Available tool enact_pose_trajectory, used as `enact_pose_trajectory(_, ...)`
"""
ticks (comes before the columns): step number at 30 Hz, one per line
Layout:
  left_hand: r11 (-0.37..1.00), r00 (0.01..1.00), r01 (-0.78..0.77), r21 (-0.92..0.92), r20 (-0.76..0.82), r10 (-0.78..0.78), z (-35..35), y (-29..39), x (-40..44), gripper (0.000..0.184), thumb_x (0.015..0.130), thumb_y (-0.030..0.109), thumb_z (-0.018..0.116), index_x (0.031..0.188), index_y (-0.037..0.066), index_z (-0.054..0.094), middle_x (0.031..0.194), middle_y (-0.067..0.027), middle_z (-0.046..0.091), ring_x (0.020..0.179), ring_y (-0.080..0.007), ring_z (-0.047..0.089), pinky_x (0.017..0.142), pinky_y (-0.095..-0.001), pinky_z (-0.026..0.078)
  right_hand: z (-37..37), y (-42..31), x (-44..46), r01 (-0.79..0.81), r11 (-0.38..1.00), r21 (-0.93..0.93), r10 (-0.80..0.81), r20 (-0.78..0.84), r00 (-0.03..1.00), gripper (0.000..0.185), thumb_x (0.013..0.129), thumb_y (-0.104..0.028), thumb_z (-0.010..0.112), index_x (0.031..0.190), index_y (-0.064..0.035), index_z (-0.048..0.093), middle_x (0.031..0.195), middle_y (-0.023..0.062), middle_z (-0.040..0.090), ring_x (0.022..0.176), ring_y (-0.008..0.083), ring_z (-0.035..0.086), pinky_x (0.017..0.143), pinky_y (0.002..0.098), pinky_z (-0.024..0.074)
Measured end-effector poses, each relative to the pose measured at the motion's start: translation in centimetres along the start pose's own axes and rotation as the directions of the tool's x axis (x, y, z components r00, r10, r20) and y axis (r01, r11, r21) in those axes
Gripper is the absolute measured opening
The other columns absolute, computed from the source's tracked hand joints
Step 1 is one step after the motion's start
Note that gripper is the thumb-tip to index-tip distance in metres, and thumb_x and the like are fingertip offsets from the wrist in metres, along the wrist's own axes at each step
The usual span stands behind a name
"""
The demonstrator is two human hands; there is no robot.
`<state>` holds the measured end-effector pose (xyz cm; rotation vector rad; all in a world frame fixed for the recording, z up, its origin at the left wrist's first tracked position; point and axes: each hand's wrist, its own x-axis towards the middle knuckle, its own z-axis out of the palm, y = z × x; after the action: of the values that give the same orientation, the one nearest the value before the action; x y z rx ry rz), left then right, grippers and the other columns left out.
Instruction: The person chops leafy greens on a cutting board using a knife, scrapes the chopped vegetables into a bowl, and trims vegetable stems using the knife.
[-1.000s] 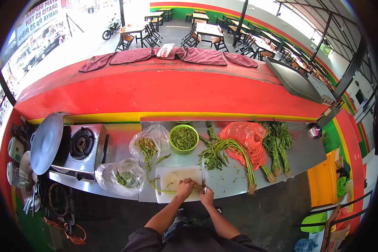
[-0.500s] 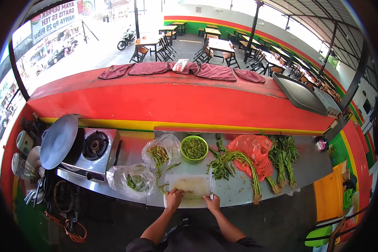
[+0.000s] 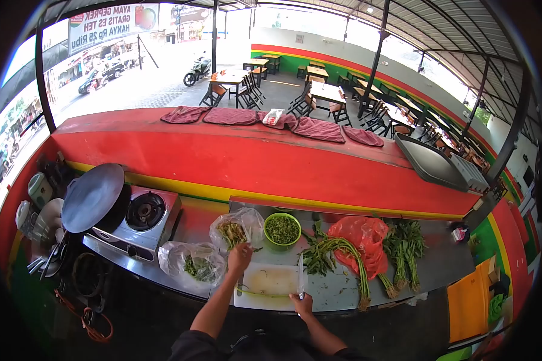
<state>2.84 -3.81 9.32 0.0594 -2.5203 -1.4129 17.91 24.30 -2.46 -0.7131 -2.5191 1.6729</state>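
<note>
My left hand (image 3: pixel 239 257) reaches over the clear plastic bag with browned stems (image 3: pixel 230 233); its fingers are closed, but what they hold is too small to make out. My right hand (image 3: pixel 302 304) is wrapped round the handle of a knife (image 3: pixel 301 274), whose blade points away from me at the right side of the white cutting board (image 3: pixel 274 278). A thin green stem (image 3: pixel 262 294) lies across the board's near part. Behind the board stands a green bowl of chopped greens (image 3: pixel 282 230).
Long-stemmed greens (image 3: pixel 356 256) and a red plastic bag (image 3: pixel 367 240) lie right of the board, with leafy bunches (image 3: pixel 403 246) beyond. On the left are another clear bag (image 3: pixel 190 265), a gas stove (image 3: pixel 138 222) and a wok (image 3: pixel 93 197).
My left hand has gone from the board's near edge up to the bag of browned stems. The scraps on the board are gone. My right hand keeps the knife. The view has shifted.
</note>
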Motion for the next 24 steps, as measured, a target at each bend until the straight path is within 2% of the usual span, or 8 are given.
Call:
enact_pose_trajectory(1,0.998,0.999,-0.004,0.062,0.035,0.002,0.8,0.7,-2.1,0.026,0.087,0.028,0.071,0.105,0.01,0.073,0.092,-0.0137,0.074,0.082,-0.0329,0.072,0.074,-0.0439,0.056,0.2,0.9,0.2,-0.006,1.0,0.001,0.006,0.019,1.0,0.032,0.076,-0.028,0.084,0.082,-0.0001,0.071,0.073,0.0113,0.072,0.068,0.0234,0.069,0.066,0.0387,0.0529)
enact_pose_trajectory(2,0.997,0.993,0.006,0.078,0.114,-0.015,2.1,0.2,-4.5,0.02,0.088,0.028,0.07,0.097,0.011,0.074,0.083,-0.0137,0.074,0.077,-0.0343,0.072,0.069,-0.0443,0.057,0.8,2.6,0.7,0.139,0.99,0.014,-0.139,-0.035,0.99,0.032,0.079,-0.028,0.083,0.082,-0.0005,0.068,0.061,0.0058,0.064,0.041,0.0149,0.055,0.037,0.0326,0.0436)
enact_pose_trajectory(7,0.988,0.829,0.144,0.056,0.539,-0.151,8.7,-4.2,-16.9,0.034,0.086,0.043,0.072,0.092,0.01,0.077,0.085,-0.0182,0.074,0.085,-0.037,0.073,0.078,-0.0454,0.057,0.2,1.1,0.0,0.072,0.997,-0.022,-0.072,0.01,0.997,0.03,0.081,-0.028,0.081,0.085,-0.0008,0.069,0.063,0.0068,0.066,0.047,0.0164,0.06,0.043,0.0351,0.0467)
enact_pose_trajectory(9,0.982,0.869,-0.031,0.184,0.491,-0.065,9.4,-3.8,-19.1,0.033,0.086,0.042,0.072,0.094,0.01,0.078,0.087,-0.0178,0.074,0.088,-0.0361,0.073,0.079,-0.045,0.057,0.4,1.6,0.2,0.257,0.965,-0.04,-0.259,-0.057,0.964,0.032,0.08,-0.028,0.081,0.089,0.0,0.069,0.062,0.0068,0.066,0.048,0.0167,0.061,0.046,0.0359,0.0483)
enact_pose_trajectory(12,0.99,0.913,0.136,-0.046,0.395,-0.107,8.8,-4.2,-19.1,0.029,0.086,0.037,0.072,0.097,0.011,0.078,0.089,-0.0169,0.074,0.09,-0.0347,0.073,0.079,-0.0445,0.057,0.1,2.1,0.3,0.284,0.958,-0.046,-0.284,0.004,0.959,0.03,0.082,-0.027,0.079,0.091,-0.0004,0.07,0.064,0.0079,0.066,0.049,0.0177,0.063,0.048,0.0352,0.0489)
enact_pose_trajectory(15,0.986,0.899,0.162,0.04,0.405,-0.164,8.1,-2.9,-19.2,0.028,0.085,0.034,0.072,0.1,0.01,0.077,0.092,-0.0165,0.075,0.09,-0.0336,0.073,0.08,-0.0437,0.057,-0.5,0.8,-0.3,0.208,0.974,-0.088,-0.198,0.108,0.974,0.026,0.084,-0.026,0.078,0.093,-0.0024,0.071,0.067,0.0076,0.066,0.055,0.0172,0.063,0.053,0.0349,0.049)
enact_pose_trajectory(18,0.982,0.91,0.191,0.006,0.374,-0.18,8.1,-2.4,-19.7,0.029,0.086,0.034,0.072,0.102,0.01,0.076,0.094,-0.0155,0.075,0.089,-0.0329,0.073,0.081,-0.043,0.057,-1.2,-0.8,-1.2,0.462,0.883,-0.083,-0.445,0.16,0.881,0.025,0.082,-0.027,0.081,0.092,-0.0056,0.072,0.065,0.0052,0.063,0.057,0.0168,0.058,0.059,0.0341,0.0472)
enact_pose_trajectory(24,0.987,0.948,0.157,-0.042,0.287,-0.139,8.3,-2.5,-20.6,0.032,0.086,0.033,0.071,0.106,0.007,0.075,0.094,-0.0155,0.075,0.088,-0.0315,0.073,0.081,-0.0415,0.057,-1.5,-2.3,-2.6,0.409,0.88,-0.241,-0.348,0.256,0.902,0.026,0.083,-0.028,0.08,0.093,-0.0058,0.071,0.07,0.0114,0.067,0.064,0.0285,0.066,0.064,0.0395,0.051)
